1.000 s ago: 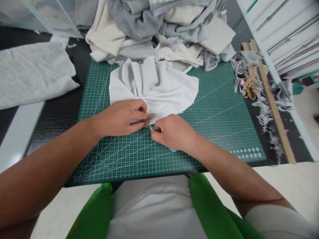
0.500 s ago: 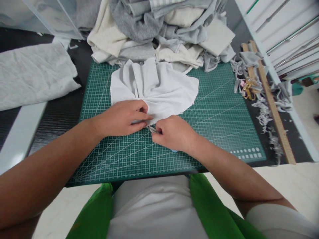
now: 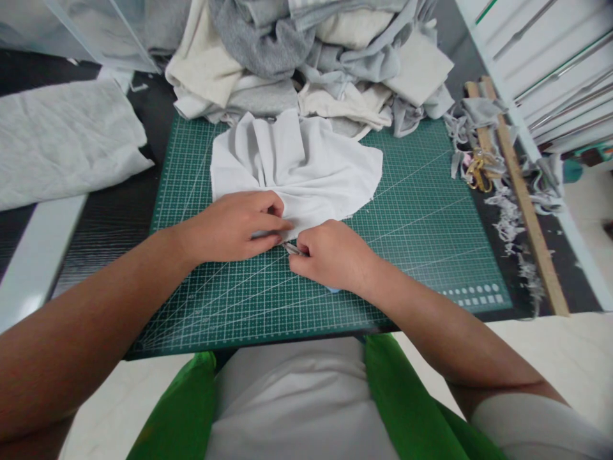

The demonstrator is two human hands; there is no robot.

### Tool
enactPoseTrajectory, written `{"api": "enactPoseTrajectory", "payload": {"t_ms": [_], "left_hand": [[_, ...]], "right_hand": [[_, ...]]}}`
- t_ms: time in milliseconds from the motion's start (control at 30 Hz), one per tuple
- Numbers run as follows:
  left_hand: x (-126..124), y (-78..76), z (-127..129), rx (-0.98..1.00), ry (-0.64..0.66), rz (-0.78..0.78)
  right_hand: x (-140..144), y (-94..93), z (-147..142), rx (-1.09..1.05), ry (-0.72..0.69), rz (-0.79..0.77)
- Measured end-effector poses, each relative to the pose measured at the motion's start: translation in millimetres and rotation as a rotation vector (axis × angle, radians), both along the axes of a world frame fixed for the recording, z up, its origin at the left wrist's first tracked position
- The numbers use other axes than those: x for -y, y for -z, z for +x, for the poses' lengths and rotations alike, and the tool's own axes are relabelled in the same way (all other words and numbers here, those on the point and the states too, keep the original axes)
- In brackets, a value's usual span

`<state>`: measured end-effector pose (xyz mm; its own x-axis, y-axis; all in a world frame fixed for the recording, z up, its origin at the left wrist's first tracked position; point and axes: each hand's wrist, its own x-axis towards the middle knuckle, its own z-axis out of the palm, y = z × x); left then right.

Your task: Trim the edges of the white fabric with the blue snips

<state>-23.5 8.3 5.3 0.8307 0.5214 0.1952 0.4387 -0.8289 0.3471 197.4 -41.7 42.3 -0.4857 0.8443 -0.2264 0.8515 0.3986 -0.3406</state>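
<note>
A white cloth (image 3: 330,163), gathered into folds, lies on the green cutting mat (image 3: 407,236). At its near edge, my left hand (image 3: 244,225) pinches the fabric between closed fingers. My right hand (image 3: 332,255) is wrapped round small thread snips (image 3: 293,248); only the silver blades show, and they point at the cloth edge beside my left fingertips. A bit of blue shows under the right palm, and I cannot tell whether it belongs to the snips.
Grey and cream cloths (image 3: 287,57) are heaped behind the mat. A folded pale grey cloth (image 3: 67,140) lies at left, near a clear plastic bin (image 3: 96,29). On the right are wooden strips (image 3: 527,198), gold-handled scissors (image 3: 479,175) and fabric scraps (image 3: 507,217).
My right hand and the snips have shifted very slightly left. The left hand keeps its pinch, and the cloth lies almost as before.
</note>
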Motion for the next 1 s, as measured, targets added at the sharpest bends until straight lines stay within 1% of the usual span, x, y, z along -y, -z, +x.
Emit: {"api": "enactPoseTrajectory", "payload": {"t_ms": [267, 433, 667, 833, 1000], "left_hand": [[-0.6, -0.3, -0.1, 0.039, 0.023, 0.012], [0.0, -1.1, 0.6, 0.025, 0.011, -0.010], [0.1, -1.6, 1.0, -0.011, 0.002, -0.012], [0.4, -2.6, 1.2, -0.033, -0.001, -0.001], [0.5, -2.4, 1.0, -0.005, 0.008, 0.001]], "right_hand": [[-1.8, 0.5, -1.6, 0.058, -0.036, 0.002], [-1.3, 1.1, -0.1, 0.026, -0.027, 0.018], [0.3, -0.7, 4.4, -0.043, -0.050, 0.015], [0.9, 1.6, 3.6, -0.024, -0.034, 0.022], [0.8, 1.5, 2.3, -0.026, -0.036, 0.021]]}}
